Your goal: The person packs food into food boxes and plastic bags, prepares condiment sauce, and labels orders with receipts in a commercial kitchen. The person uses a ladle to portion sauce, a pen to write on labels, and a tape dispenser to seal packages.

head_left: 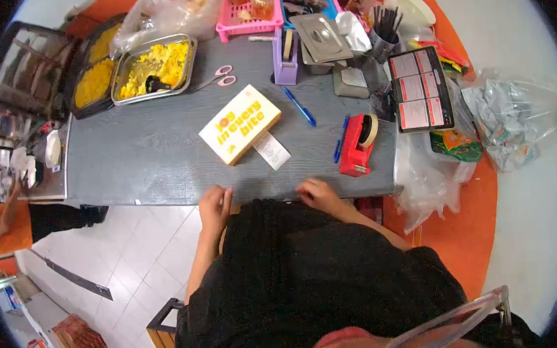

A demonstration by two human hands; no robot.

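Observation:
A white and yellow box point(238, 125) with printed lettering lies on the dark table, turned at an angle, a paper receipt point(273, 152) partly tucked beneath its right side. My left hand point(215, 206) rests at the table's front edge, below the box, with fingers curled in and nothing visible in them. At the same edge, further right, sits my right hand point(319, 195), its fingers also bent inward and holding nothing I can see. Both hands are apart from the box and the receipt. Right of the box lies a blue pen point(299, 107).
A red tape dispenser point(357, 148) stands at the right, a second pen point(341, 139) beside it. Pink scissors point(224, 77) lie near a metal tray point(189, 63) of yellow food. Behind are baskets, a purple holder point(286, 74) and a tablet point(419, 89). Another person point(8, 225) stands far left.

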